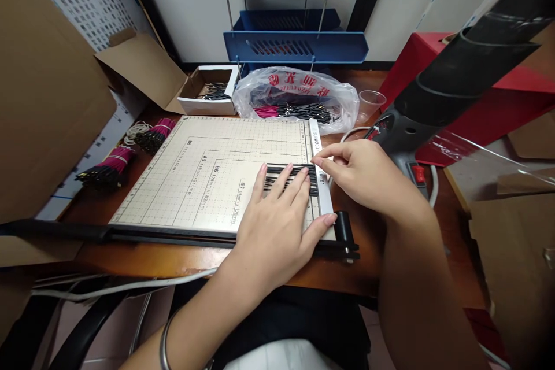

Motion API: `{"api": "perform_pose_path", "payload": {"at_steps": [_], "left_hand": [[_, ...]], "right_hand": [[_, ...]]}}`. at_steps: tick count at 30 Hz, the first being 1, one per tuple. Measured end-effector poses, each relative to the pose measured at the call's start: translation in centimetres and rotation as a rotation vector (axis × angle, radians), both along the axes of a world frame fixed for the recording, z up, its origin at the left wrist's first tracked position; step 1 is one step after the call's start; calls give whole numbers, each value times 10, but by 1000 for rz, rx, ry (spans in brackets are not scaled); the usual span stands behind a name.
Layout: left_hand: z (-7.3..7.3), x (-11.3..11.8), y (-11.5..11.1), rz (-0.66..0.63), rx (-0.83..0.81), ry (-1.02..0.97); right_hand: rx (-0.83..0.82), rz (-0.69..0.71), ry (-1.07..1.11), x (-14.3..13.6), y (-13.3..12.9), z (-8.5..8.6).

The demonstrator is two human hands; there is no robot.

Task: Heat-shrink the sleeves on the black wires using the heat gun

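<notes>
On the cutter board (pixel 173 185), black sticks (pixel 274 171) laid in a row under spread L hand (pixel 277 222); R hand (pixel 362 170) pinched at row's end, hold on a stick unclear; others in bag (pixel 260 92), not laid out.

"What's worn on the left forearm (pixel 212 319)?"
"A narrow, rounded bracelet (pixel 163 347), silvery and shiny."
"And the clothing?"
"White cloth (pixel 286 356) right of the bracelet, roughly level with it; black cloth (pixel 323 315) also right, slightly farther forward than the bracelet."
"Right forearm (pixel 411 260)?"
"Bare."
</notes>
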State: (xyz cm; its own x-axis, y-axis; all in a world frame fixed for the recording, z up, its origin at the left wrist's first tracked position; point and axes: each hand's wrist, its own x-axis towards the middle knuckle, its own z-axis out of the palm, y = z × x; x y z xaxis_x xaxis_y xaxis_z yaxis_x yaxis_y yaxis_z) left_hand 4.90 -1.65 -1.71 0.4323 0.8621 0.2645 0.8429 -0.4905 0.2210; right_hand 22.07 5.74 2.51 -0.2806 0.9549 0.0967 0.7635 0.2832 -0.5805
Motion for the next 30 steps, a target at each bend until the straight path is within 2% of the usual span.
{"api": "perform_pose_path", "payload": {"at_steps": [3, 7, 12, 17, 23, 27, 30], "left_hand": [[2, -1, -1, -4, -17, -11], [6, -3, -5, 30, 38, -31], [1, 1, -9, 15, 32, 27], [-5, 1, -8, -16, 36, 83], [-4, 1, -10, -14, 6, 115], [1, -1, -8, -13, 10, 96], [7, -5, 3, 52, 27, 95]], "right_hand": [[-7, -9, 1, -1, 0, 0], [-2, -34, -29, 0, 1, -2], [37, -118, -86, -1, 1, -5], [8, -76, -129, -6, 2, -6], [-33, -93, -191, -9, -1, -7], [-4, -116, -104, -6, -3, -7], [59, -177, -21, -9, -1, -6]]}}
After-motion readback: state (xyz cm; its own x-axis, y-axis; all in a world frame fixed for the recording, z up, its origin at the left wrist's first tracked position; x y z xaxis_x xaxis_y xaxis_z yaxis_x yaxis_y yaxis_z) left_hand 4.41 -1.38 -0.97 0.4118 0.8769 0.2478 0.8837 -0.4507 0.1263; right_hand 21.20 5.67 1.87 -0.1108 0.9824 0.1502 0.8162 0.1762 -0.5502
